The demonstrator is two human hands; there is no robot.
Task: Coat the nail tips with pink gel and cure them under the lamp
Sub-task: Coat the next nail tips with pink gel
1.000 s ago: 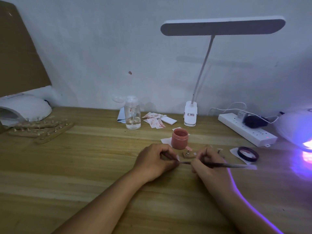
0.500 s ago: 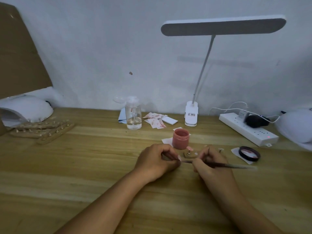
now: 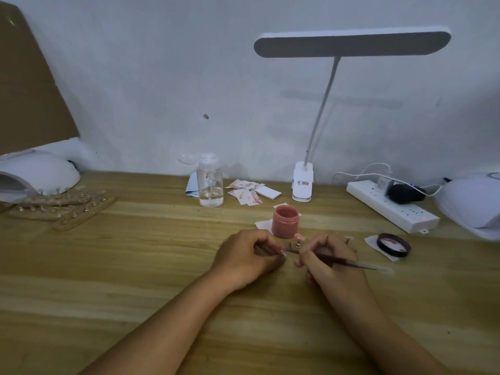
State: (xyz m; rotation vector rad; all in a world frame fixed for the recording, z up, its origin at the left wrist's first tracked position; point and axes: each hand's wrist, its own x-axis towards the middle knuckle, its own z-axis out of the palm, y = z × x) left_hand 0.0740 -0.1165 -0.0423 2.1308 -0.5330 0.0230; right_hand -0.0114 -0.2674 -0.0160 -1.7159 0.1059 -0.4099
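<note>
Just below frame centre, a tiny nail tip [image 3: 283,254] is kept pinched in the curled left hand [image 3: 243,257]. A brush [image 3: 351,262] is gripped by the right hand [image 3: 328,259], bristles right at the tip. The open pink gel jar [image 3: 285,221] is parked just above; a curing lamp [image 3: 472,204] is seen at the right edge.

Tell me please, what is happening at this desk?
A person works at a wooden table, painting a nail tip. The left hand pinches the nail tip, and the right hand holds a thin brush whose tip meets it. The open jar of pink gel stands just behind the hands, with its lid lying to the right. The curing lamp at the right edge shows no glow.
</note>
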